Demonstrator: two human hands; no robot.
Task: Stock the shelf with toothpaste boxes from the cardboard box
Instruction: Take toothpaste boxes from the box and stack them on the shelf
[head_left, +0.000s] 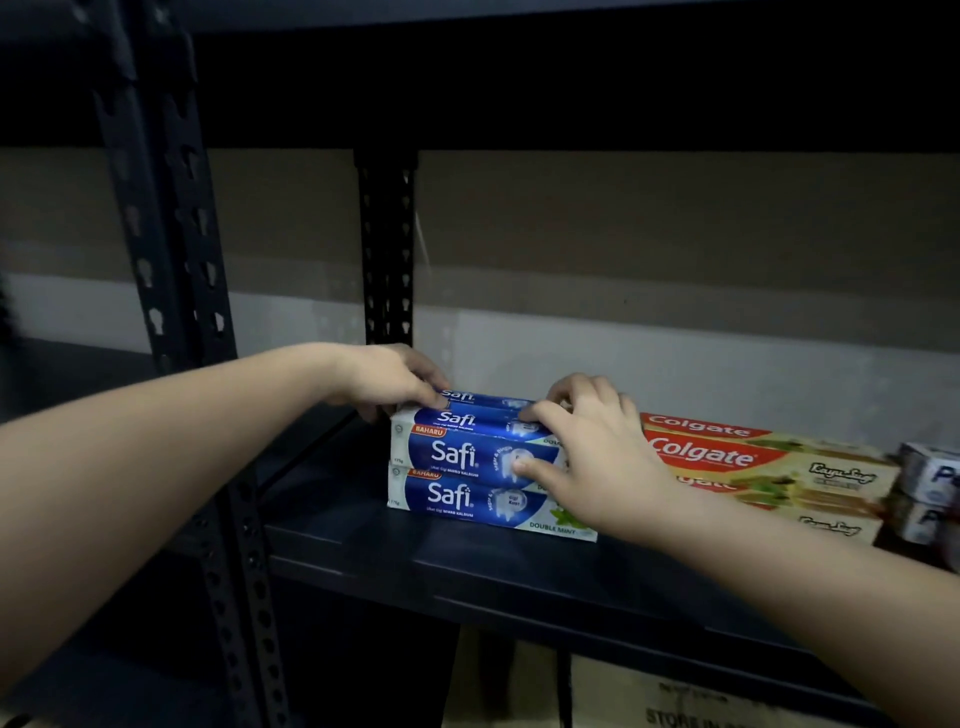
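Note:
Blue and white Safi toothpaste boxes (467, 467) lie stacked lengthwise on the dark metal shelf (467, 566). My left hand (387, 382) grips the left end of the top Safi box (470, 420), fingers curled over its top edge. At the stack's right end, my right hand (592, 447) curls its fingers over the same top box while its thumb presses the front of the box below. Right of the hand sits a stack of red and beige Colgate boxes (748, 457).
Small white and blue boxes (930, 486) stand at the far right of the shelf. A perforated black upright (171, 260) rises at the left front and another one (387, 244) at the back. A cardboard box (691, 701) sits on the level below.

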